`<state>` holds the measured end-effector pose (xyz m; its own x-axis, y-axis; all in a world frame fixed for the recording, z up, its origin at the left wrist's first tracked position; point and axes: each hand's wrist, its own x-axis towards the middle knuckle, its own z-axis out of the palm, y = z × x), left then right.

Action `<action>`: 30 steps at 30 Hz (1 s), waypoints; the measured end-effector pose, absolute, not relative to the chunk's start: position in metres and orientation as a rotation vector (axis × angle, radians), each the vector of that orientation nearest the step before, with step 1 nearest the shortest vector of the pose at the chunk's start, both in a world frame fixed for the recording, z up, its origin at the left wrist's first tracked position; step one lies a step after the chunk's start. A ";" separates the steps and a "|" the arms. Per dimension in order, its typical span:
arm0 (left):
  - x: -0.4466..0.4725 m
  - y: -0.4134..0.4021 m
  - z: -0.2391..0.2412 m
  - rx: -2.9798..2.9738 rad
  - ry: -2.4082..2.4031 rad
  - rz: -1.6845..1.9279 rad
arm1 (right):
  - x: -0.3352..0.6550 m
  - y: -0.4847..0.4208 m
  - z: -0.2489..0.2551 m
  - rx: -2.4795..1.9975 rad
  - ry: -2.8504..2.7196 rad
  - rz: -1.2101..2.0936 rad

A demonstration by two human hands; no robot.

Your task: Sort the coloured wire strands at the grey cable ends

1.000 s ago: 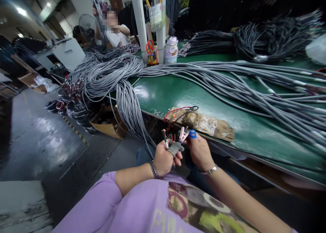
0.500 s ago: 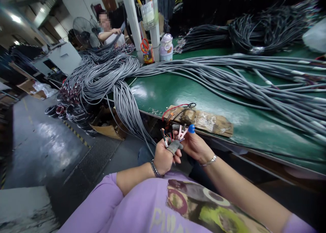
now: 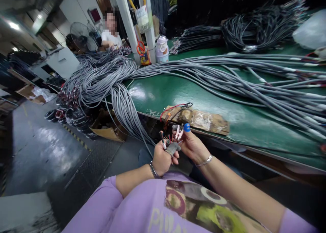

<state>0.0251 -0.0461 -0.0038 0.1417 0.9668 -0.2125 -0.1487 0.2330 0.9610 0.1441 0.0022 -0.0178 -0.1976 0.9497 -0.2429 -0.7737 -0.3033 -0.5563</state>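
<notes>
My left hand (image 3: 162, 160) is closed around the end of a grey cable, its thumb wrapped in a grey cover. Thin coloured wires (image 3: 167, 138) fan out above the fist. Close beside them, my right hand (image 3: 195, 147), with a blue cap on one finger, pinches a small pale-pink tool (image 3: 179, 133) with two arms, which looks like a clip or little pliers. Its tip is near the wires; whether it touches them I cannot tell. Just beyond both hands, a worn wooden block (image 3: 210, 122) lies at the bench edge, with red and black leads (image 3: 178, 106) over its left end.
Long grey cables (image 3: 203, 68) run across the green bench (image 3: 150, 93) and hang over its edge (image 3: 129, 115). Black cable coils (image 3: 252, 32) lie at the back. A post (image 3: 127, 22), orange-handled scissors (image 3: 140, 48) and a cup (image 3: 162, 49) stand mid-bench. Another person (image 3: 112, 39) sits behind.
The view has shifted slightly. My hands keep nearly the same grip, with the pink tool still beside the wires. The person behind has lowered a raised arm and sits more upright.
</notes>
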 end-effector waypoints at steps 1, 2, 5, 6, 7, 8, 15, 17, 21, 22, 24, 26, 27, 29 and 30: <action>0.025 -0.046 -0.004 0.987 1.093 1.029 | 0.144 0.002 -0.017 -0.657 -0.374 1.778; 0.025 -0.046 -0.004 0.988 1.089 1.028 | 0.143 0.002 -0.017 -0.660 -0.377 1.783; 0.024 -0.047 -0.005 0.978 1.082 1.026 | 0.143 -0.001 -0.015 -0.656 -0.396 1.814; 0.023 -0.047 -0.005 0.977 1.079 1.024 | 0.144 -0.003 -0.015 -0.651 -0.413 1.832; 0.022 -0.049 -0.006 0.979 1.075 1.021 | 0.146 -0.006 -0.015 -0.648 -0.442 1.854; 0.020 -0.050 -0.006 0.982 1.074 1.016 | 0.148 -0.009 -0.014 -0.649 -0.481 1.882; 0.005 -0.056 -0.006 1.048 1.123 0.887 | 0.163 -0.026 -0.011 -0.830 -0.927 1.915; 0.004 -0.055 -0.005 1.088 1.105 0.778 | 0.164 -0.030 -0.006 -0.901 -1.067 1.837; 0.005 -0.053 -0.006 1.127 1.040 0.574 | 0.164 -0.034 0.004 -0.944 -1.249 1.779; 0.005 -0.053 -0.007 1.113 1.043 0.583 | 0.164 -0.034 0.005 -0.952 -1.249 1.755; 0.004 -0.052 -0.009 1.059 1.067 0.671 | 0.166 -0.035 0.001 -0.966 -1.166 1.726; 0.004 -0.052 -0.011 1.000 1.087 0.777 | 0.169 -0.035 -0.006 -0.967 -0.989 1.776; 0.004 -0.052 -0.012 0.978 1.092 0.818 | 0.170 -0.036 -0.010 -0.962 -0.887 1.820; 0.004 -0.052 -0.013 0.951 1.101 0.874 | 0.171 -0.038 -0.017 -0.951 -0.729 1.901; 0.003 -0.052 -0.013 0.948 1.103 0.889 | 0.171 -0.040 -0.019 -0.951 -0.701 1.924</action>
<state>0.0035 -0.0517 -0.0132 0.2170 0.9248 -0.3125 -0.1090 0.3411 0.9337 0.1708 -0.0397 -0.0186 -0.3443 0.8724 -0.3469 -0.4452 -0.4770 -0.7578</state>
